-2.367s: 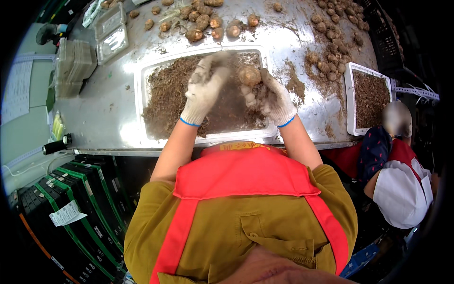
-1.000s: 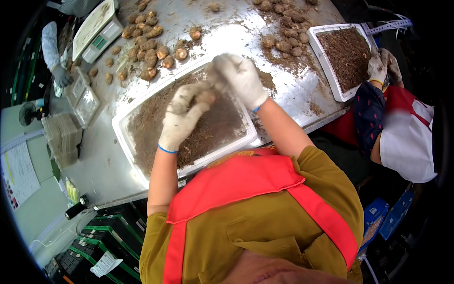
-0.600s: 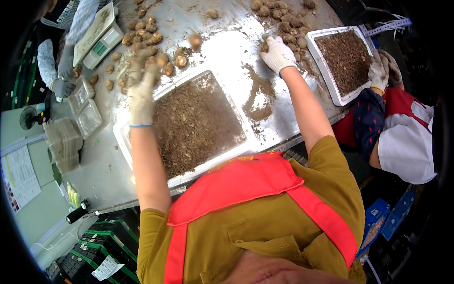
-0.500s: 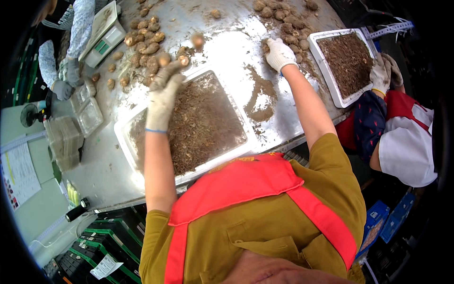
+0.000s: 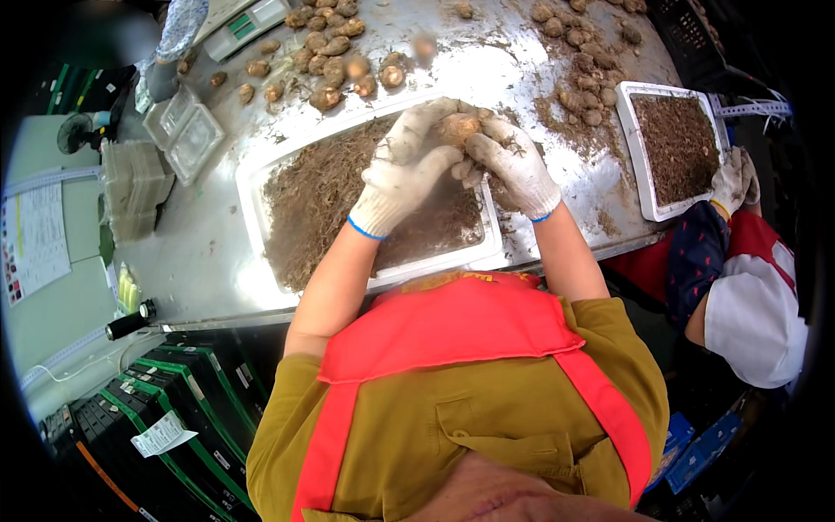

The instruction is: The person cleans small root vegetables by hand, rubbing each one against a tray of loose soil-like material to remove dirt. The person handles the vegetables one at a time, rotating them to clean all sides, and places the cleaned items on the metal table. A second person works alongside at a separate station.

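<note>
Both my hands, in off-white knit gloves, hold one brown, hairy taro (image 5: 459, 129) above the white tray. My left hand (image 5: 398, 170) curls round its left side, thumb toward the middle. My right hand (image 5: 520, 165) grips it from the right, with its fingertips partly hidden. Below them, the white tray (image 5: 250, 204) holds dry brown root fibres and soil (image 5: 317, 187). More taros (image 5: 326, 65) lie scattered beyond the tray, some showing pale orange cut ends. Another heap of taros (image 5: 587, 91) sits on the metal table to the right, amid loose soil.
At right, a co-worker's gloved hands (image 5: 735, 178) are at a second white tray (image 5: 632, 148) of brown fibres. Clear plastic boxes (image 5: 193, 143) lie at left near a scale (image 5: 252, 26) and another person's grey glove (image 5: 161, 83). Black crates (image 5: 187, 383) stand below the table edge.
My right hand has come back left from the right-hand heap, and my left hand has moved right. They now meet at a taro over the tray. The view has shifted.
</note>
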